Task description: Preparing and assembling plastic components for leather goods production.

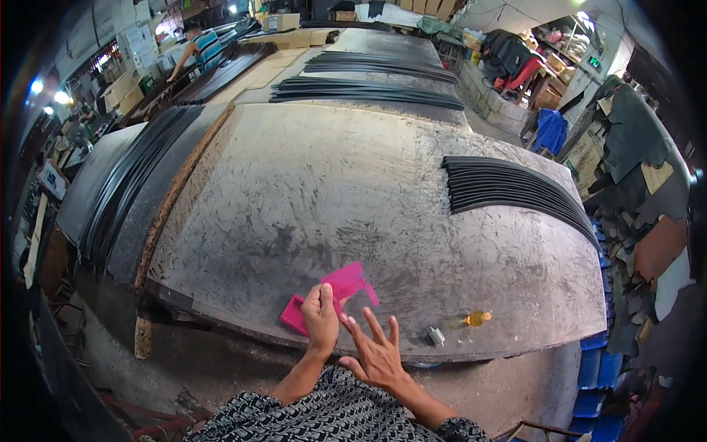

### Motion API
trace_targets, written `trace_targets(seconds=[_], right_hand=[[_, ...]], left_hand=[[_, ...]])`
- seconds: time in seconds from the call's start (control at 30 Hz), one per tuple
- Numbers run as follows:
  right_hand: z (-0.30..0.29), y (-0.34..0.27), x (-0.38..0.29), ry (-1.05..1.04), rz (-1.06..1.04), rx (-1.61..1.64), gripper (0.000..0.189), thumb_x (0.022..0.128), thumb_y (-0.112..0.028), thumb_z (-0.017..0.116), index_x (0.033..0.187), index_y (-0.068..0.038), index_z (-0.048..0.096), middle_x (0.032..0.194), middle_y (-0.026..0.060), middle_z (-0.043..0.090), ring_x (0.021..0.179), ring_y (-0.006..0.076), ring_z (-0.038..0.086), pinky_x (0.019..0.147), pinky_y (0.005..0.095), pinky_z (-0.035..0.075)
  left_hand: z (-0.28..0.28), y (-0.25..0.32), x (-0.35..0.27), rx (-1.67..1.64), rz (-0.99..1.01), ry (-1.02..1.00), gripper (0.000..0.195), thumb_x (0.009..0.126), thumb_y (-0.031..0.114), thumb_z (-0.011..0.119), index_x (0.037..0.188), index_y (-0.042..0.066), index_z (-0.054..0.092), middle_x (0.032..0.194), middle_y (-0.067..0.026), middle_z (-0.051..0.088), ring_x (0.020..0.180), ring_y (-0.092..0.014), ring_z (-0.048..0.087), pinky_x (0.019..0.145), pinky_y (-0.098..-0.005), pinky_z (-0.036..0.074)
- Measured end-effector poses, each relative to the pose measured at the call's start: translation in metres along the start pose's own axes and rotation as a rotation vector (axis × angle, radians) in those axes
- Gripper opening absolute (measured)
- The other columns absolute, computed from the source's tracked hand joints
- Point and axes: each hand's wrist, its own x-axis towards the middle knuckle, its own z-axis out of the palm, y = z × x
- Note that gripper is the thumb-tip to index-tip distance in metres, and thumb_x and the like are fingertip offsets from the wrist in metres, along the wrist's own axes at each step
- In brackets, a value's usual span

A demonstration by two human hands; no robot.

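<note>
My left hand (322,320) pinches a flat pink plastic piece (343,278) between thumb and fingers, over the near edge of the worktable. A narrow strip hangs off the piece's right side. Just right of it is my right hand (376,351), fingers spread and a fingertip close to the piece's lower edge; whether it touches cannot be told. A pink box-like holder (294,315) lies on the table behind my left wrist, partly hidden. To the right lie a small silver metal cylinder (436,336) and a small bottle of amber liquid (476,318), with tiny scraps near them.
Black strips (513,190) lie fanned at the table's right; more bundles lie at the left (138,177) and far side (364,93). A wooden batten (182,182) runs along the left. Blue plastic crates (599,367) stand right. Another person (207,48) works at the far left.
</note>
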Motion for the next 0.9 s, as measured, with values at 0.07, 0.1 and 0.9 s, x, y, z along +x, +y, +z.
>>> trace_targets(seconds=[0.07, 0.1, 0.9], right_hand=[[0.0, 0.0, 0.006, 0.013, 0.013, 0.001, 0.079, 0.101, -0.06, 0.043, 0.159, -0.006, 0.033, 0.16, 0.0008, 0.045, 0.157, 0.0259, 0.021, 0.122, 0.0591, -0.002], [0.0, 0.0, 0.012, 0.021, 0.025, 0.005, 0.08, 0.101, -0.06, 0.042, 0.159, -0.006, 0.033, 0.16, 0.0017, 0.044, 0.157, 0.0259, 0.021, 0.122, 0.059, -0.001], [0.008, 0.021, -0.032, -0.032, 0.181, 0.101, 0.075, 0.099, -0.049, 0.055, 0.158, -0.008, 0.033, 0.161, 0.0069, 0.042, 0.153, 0.0284, 0.03, 0.122, 0.0581, 0.013]], left_hand=[[-0.001, -0.005, -0.003, -0.002, -0.03, 0.016, 0.031, 0.11, 0.02, 0.049, 0.09, -0.001, 0.062, 0.081, 0.0013, 0.061, 0.069, -0.004, 0.05, 0.062, -0.0252, 0.05], [-0.005, -0.004, -0.005, -0.024, -0.064, -0.027, 0.03, 0.11, 0.021, 0.048, 0.092, 0.001, 0.061, 0.08, 0.0035, 0.057, 0.069, -0.004, 0.051, 0.068, -0.0248, 0.053], [-0.042, 0.006, 0.012, 0.123, 0.101, 0.055, 0.03, 0.11, 0.023, 0.051, 0.096, -0.001, 0.062, 0.089, -0.0029, 0.064, 0.075, -0.008, 0.058, 0.069, -0.0278, 0.056]])
